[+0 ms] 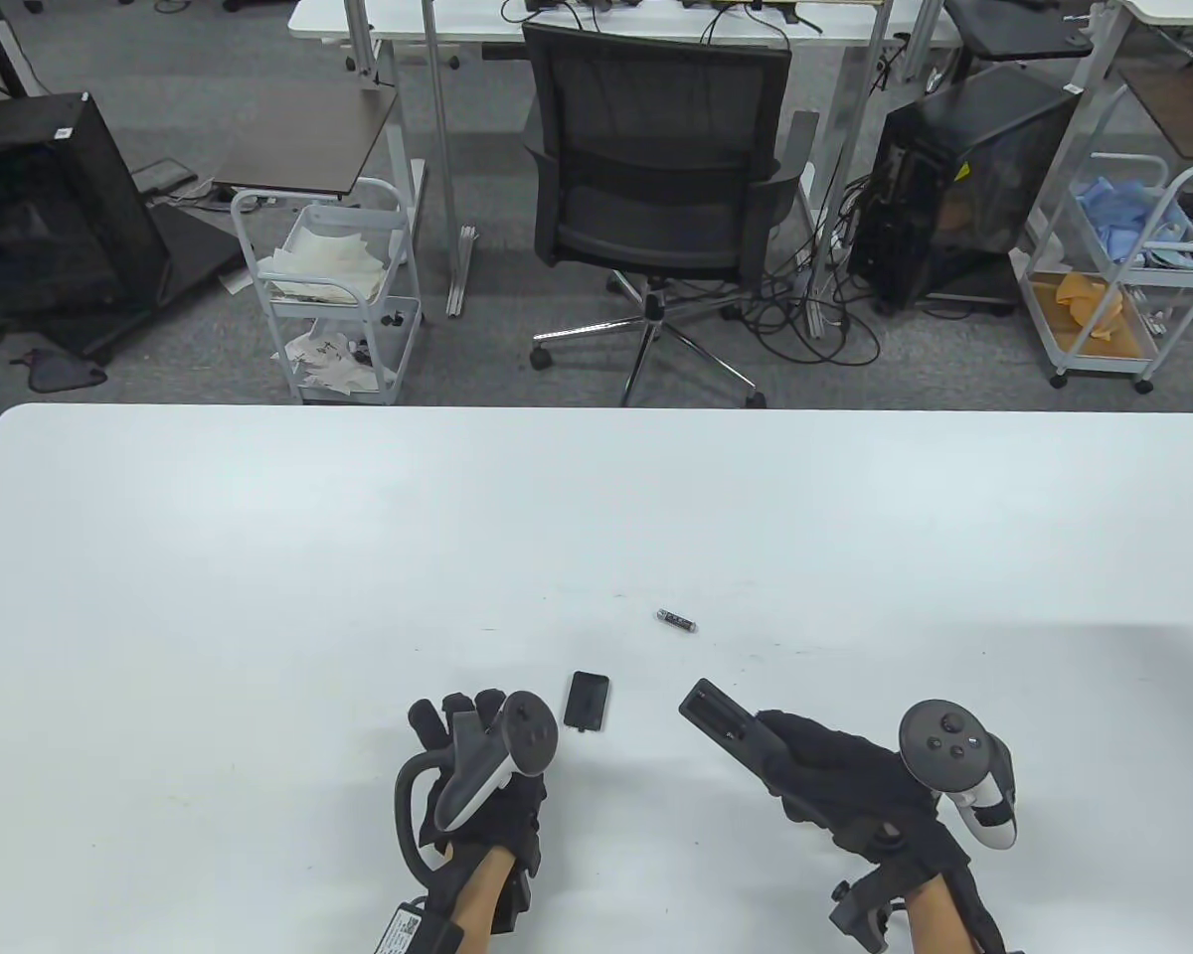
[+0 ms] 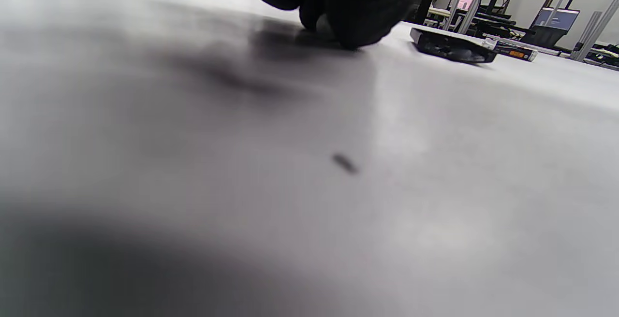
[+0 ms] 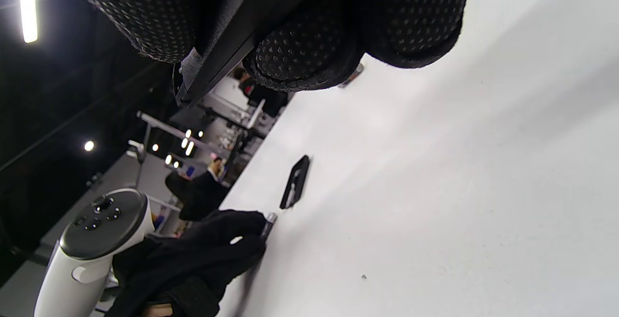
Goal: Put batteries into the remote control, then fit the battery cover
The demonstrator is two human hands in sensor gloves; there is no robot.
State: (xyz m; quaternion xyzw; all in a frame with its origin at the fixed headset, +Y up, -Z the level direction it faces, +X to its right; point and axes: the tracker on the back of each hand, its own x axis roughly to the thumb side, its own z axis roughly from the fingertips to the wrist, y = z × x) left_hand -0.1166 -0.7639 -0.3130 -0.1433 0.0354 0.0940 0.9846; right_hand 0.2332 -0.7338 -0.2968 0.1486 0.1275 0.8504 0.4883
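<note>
Table view
Table: a big white table fills the lower part of the view.
Right hand: the right hand wraps its fingers round the remote control and holds it up off the table. The far end of the remote sticks out past the fingers and points up and to the left. Its open battery slot faces up.
Left hand: the left hand is low on the table with its fingers curled down. I cannot tell from here if it has hold of anything.
Battery cover: the small black battery cover lies flat, just beside the left hand, between the two hands.
Battery: one battery lies alone, farther out on the table, apart from both hands.

Left wrist view
Fingers: the gloved fingertips touch the table top.
Cover: the battery cover lies near them on the right, with the battery just behind it.
Grip: I cannot tell here what the fingers hold.

Right wrist view
Fingers: the dotted fingers press on the thin black remote control from both sides.
Other hand: the left hand is far down the table and pinches a small silver-ended thing at the table top. It may be a second battery.
Cover: the battery cover lies just past that hand.
</note>
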